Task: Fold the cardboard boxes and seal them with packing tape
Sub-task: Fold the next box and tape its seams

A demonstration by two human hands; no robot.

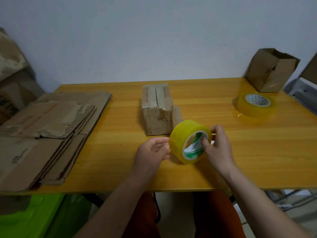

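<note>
- The right hand (216, 147) grips the tape roll (190, 141) through its core, fingers curled inside and thumb on the outer rim, holding it on edge just above the worktop (223, 160), probably to steady it while the tape's end is found.
- The left hand (153, 150) sits at nine o'clock of the roll, fingertips pinched against the yellow outer face; whether they have caught the loose end cannot be told.
- The folded box (157, 109) stands at eleven o'clock, just beyond the roll, its top seam apparently not yet taped.
- Flattened cartons (51, 131) lie stacked at nine o'clock, awaiting folding.
- A spare roll (255, 104) lies flat at two o'clock, an open box (271, 70) behind it.
</note>
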